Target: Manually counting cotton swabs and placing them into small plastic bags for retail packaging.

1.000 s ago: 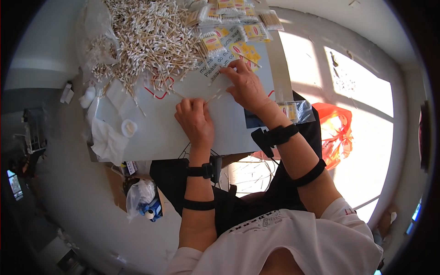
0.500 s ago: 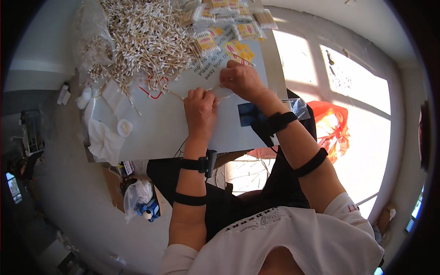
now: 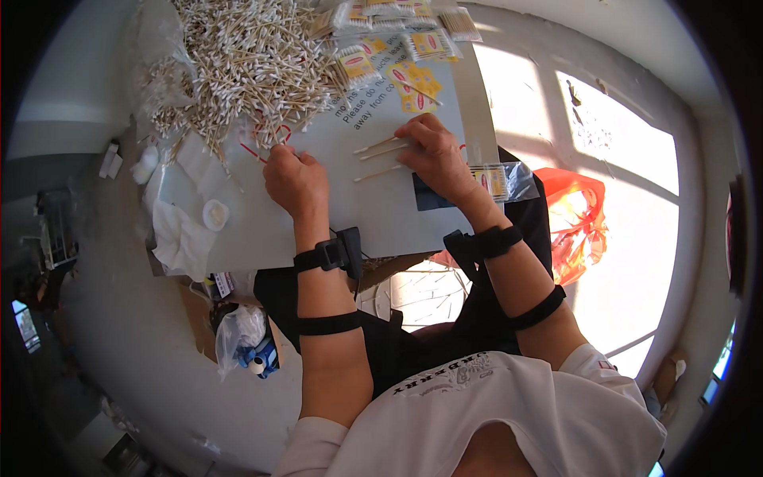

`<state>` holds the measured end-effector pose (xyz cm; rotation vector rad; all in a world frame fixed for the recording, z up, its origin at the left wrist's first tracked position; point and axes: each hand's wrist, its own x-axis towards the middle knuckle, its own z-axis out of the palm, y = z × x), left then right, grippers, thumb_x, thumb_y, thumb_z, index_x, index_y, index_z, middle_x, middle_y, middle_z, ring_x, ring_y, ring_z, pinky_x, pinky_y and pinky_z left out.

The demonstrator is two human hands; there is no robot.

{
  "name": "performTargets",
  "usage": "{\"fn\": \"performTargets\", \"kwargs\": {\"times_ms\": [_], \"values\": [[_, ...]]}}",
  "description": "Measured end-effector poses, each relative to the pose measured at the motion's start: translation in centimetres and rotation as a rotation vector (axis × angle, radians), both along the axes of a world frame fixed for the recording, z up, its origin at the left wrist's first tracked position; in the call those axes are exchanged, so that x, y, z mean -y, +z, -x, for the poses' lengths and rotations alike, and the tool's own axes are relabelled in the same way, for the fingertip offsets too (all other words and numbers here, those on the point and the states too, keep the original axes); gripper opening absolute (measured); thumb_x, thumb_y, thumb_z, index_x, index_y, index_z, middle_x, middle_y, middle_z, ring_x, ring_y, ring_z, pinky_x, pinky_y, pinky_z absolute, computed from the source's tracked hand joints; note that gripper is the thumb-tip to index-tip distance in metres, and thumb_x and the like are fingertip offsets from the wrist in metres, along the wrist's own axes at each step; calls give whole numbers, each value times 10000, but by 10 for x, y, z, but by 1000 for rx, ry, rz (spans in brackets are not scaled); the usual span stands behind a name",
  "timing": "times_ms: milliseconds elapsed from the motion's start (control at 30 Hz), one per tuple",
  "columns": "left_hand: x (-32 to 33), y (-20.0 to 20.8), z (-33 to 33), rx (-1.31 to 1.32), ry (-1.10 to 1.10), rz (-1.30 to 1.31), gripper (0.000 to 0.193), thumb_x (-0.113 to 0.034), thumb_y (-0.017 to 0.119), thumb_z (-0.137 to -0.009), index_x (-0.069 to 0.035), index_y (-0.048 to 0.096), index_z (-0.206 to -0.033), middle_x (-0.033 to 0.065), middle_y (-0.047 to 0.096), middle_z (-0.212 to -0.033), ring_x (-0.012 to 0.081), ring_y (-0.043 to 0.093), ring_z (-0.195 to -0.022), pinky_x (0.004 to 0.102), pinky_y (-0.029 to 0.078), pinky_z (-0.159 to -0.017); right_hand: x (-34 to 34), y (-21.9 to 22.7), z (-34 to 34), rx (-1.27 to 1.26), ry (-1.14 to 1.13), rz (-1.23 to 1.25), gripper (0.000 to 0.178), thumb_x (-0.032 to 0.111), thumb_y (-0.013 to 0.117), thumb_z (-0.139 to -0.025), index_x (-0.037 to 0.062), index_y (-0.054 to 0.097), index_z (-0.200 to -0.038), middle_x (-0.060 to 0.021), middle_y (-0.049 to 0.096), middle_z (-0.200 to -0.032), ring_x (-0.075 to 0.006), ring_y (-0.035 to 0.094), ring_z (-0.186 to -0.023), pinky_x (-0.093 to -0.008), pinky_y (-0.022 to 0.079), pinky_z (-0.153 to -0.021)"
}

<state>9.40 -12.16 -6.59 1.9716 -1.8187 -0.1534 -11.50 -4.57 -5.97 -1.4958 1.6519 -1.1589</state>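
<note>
My right hand (image 3: 439, 159) is closed over the table, with fanned cotton swabs (image 3: 377, 174) sticking out leftward from its fingers; three white tips show. At the lower edge of a big heap of cotton swabs (image 3: 254, 63), my left hand (image 3: 296, 181) has its fingers curled together. What they pinch, if anything, is hidden. Yellow printed cards (image 3: 415, 99) lie beyond my right hand, with a single swab across them. Filled packets of swabs (image 3: 429, 45) are gathered at the far end of the table.
Left on the table (image 3: 254, 238) are a small round white container (image 3: 215, 215) and a crumpled white cloth (image 3: 179, 238). A dark square (image 3: 429, 196) and a swab packet (image 3: 494, 181) lie near my right wrist. A red plastic bag (image 3: 576, 215) hangs right of the table.
My hands were close together over the table's middle. The left has moved left to the heap's edge; the right has shifted slightly right and down, its swabs now plainly visible.
</note>
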Motion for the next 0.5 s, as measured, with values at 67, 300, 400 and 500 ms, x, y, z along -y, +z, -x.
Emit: {"fn": "performTargets", "kwargs": {"times_ms": [67,300,400,500], "values": [[-4,-3,-1,-44,44,34,191,-161,714,-763,-20,615,-844,167,657,-876,386,623,-867,476,498,-739,-2,3,-5,-176,14,29,349,61,754,-682,56,657,-1018,-131,573,-1041,-340,607,-949,-390,512,-827],[-9,4,-6,-51,29,-137,130,-99,711,-737,-62,631,-833,141,651,-876,383,618,-842,477,493,-722,-2,-2,-11,-323,29,70,326,108,777,-668,100,661,-973,-89,569,-984,-298,613,-917,-385,517,-797],[-16,-3,3,-60,-137,-54,117,-75,707,-737,-74,622,-818,122,621,-854,364,591,-844,465,479,-728,-5,-4,-15,-346,15,82,239,116,758,-687,111,656,-904,-72,567,-917,-290,619,-887,-381,522,-760],[-18,-4,18,-77,-309,55,136,-38,708,-722,-79,600,-793,94,564,-833,329,544,-859,444,453,-742,-10,-6,-19,-355,13,79,163,121,736,-710,112,649,-848,-69,565,-868,-288,623,-856,-387,521,-727]]}}
